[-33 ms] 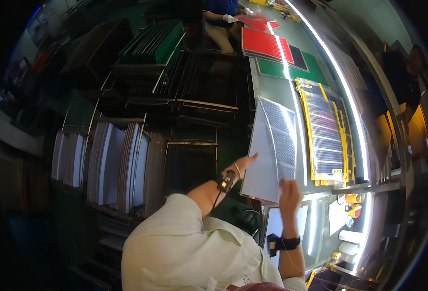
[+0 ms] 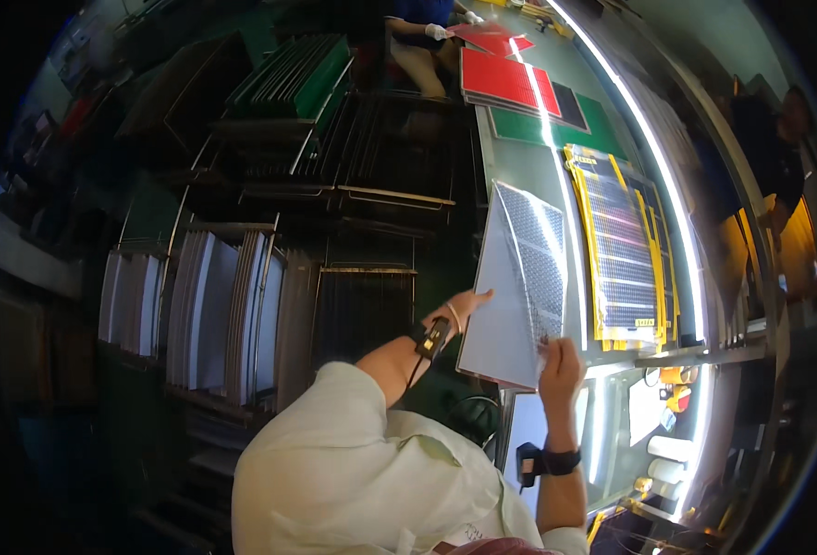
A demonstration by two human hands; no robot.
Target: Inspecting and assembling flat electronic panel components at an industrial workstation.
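A flat rectangular panel (image 2: 491, 319) lies at the table's left edge. Its lower left is plain white, while a grey gridded sheet (image 2: 540, 236) shows over its upper right; a slanting edge divides them. My left hand (image 2: 464, 312) is at the panel's left edge, thumb over the top and fingers mostly hidden, gripping it. Near the lower right corner, the fingers of my right hand (image 2: 561, 368) are pinched together at the sheet's edge. Exactly how much sheet lies between those fingertips is hard to see.
Dark gridded sheets with yellow borders (image 2: 623, 250) lie stacked to the right. Farther off are red panels (image 2: 505, 81) and a green panel (image 2: 519, 129), where another person's gloved hand (image 2: 438, 31) works. Racks of white panels (image 2: 214, 310) stand left; white rolls (image 2: 669, 450) lie lower right.
My right hand has shifted slightly to the right. The slanting edge has moved right near the panel's bottom, so more white shows there. My left hand stays at the panel's edge.
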